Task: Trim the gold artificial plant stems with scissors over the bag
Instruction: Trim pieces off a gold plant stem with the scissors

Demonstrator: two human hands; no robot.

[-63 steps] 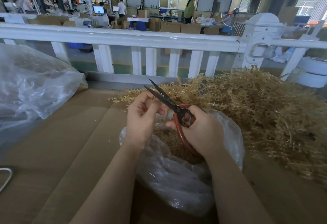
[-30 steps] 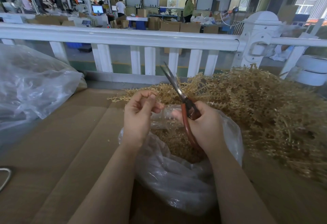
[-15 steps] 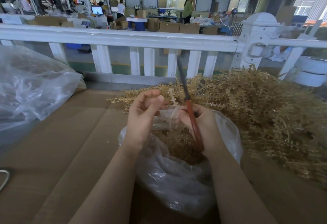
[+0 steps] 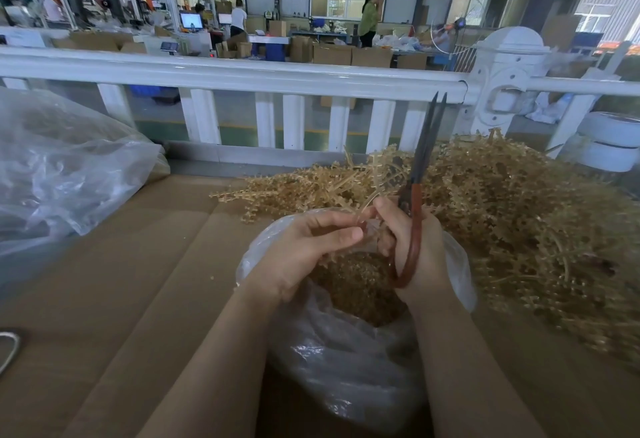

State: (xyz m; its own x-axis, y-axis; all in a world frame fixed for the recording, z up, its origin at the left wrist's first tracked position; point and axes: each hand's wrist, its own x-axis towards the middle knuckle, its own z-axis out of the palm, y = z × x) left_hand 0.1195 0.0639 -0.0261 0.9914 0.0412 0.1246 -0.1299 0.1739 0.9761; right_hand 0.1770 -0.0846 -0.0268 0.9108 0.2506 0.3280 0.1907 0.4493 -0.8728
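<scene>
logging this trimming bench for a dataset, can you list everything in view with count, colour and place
red-handled metal scissors: one, blades near shut, pointing up, in right hand
thin gold plastic stem: one, between both hands
clear plastic bag of gold trimmings: one, under the hands
pile of gold artificial plant stems: one, right
large clear plastic bag: one, left
brown cardboard surface: one, underneath
white railing: one, behind
left hand: pinches stem
right hand: grips scissors

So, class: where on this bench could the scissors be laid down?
On the bare cardboard between the big plastic sheet and the bag. The right side is crowded with the gold stems.
</scene>
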